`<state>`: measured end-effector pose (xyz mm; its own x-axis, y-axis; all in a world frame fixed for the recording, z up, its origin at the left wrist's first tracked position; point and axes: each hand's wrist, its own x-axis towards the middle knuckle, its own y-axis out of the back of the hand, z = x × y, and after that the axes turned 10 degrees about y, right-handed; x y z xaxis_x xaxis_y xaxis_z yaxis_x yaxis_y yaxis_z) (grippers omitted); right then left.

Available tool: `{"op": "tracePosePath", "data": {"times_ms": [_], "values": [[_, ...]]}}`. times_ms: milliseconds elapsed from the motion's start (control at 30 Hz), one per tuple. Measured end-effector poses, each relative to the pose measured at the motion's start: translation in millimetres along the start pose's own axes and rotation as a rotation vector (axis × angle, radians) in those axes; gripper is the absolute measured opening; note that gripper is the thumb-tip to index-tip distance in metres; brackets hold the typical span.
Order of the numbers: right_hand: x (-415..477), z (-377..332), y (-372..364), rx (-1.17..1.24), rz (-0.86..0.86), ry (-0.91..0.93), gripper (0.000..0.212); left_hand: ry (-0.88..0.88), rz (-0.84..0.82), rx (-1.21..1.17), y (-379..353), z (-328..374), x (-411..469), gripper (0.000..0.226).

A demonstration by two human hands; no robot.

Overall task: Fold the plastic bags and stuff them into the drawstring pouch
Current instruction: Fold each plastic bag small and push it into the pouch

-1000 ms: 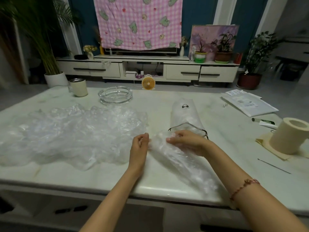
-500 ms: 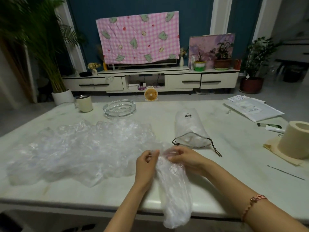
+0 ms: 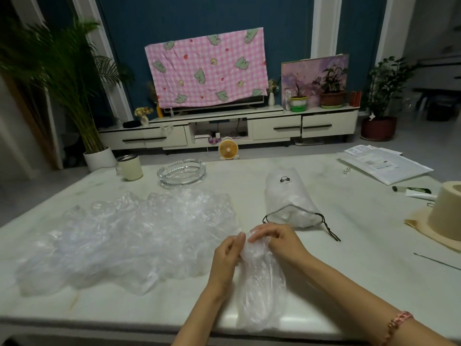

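Both hands hold the far end of one plastic bag (image 3: pixel 262 283). L hand (image 3: pixel 225 255) has fingers and thumb closed on the film's left edge; R hand (image 3: pixel 277 239) has fingers curled over its top. Neither holds anything else.

Bag pos.: long axis runs from the grip back toward the person, flattened into a strip, near end drooping over the table's front edge.

Key relation: drawstring pouch (image 3: pixel 287 196) lies just beyond the R hand, mouth open and facing the grip, long axis pointing away, approx. in line w/ the bag. R hand is nearer the mouth. Pouch looks partly filled. Judgement: bag needs folding shorter before insertion.

Surface: pale marble table (image 3: pixel 349 221). Pile of loose bags (image 3: pixel 129 236) lies left of the grip. Glass ashtray (image 3: pixel 181 172), mug (image 3: pixel 129 167), paper roll (image 3: pixel 446 211) and envelope (image 3: pixel 384 166) sit further out.

Room: dim; TV unit w/ pink checked cloth (image 3: pixel 207 68), potted plants.
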<state>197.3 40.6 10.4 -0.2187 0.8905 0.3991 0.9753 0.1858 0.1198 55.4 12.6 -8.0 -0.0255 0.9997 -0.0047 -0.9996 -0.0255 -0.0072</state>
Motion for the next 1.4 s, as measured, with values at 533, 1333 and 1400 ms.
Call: {"op": "tracePosePath", "data": {"times_ms": [533, 1333, 1400], "values": [[-14.7, 0.4, 10.1, -1.269, -0.564, 0.730, 0.108, 0.093, 0.310, -0.120, 9.4, 0.2, 5.3, 0.024], [-16.4, 4.1, -14.7, -0.988, -0.298, 1.059, 0.086, 0.328, 0.269, -0.339, 29.4, 12.2, 4.7, 0.028], [-12.1, 1.7, -24.8, -0.910, -0.224, 1.143, 0.062, 0.318, 0.272, -0.342, 29.6, 11.2, 1.9, 0.026]]}}
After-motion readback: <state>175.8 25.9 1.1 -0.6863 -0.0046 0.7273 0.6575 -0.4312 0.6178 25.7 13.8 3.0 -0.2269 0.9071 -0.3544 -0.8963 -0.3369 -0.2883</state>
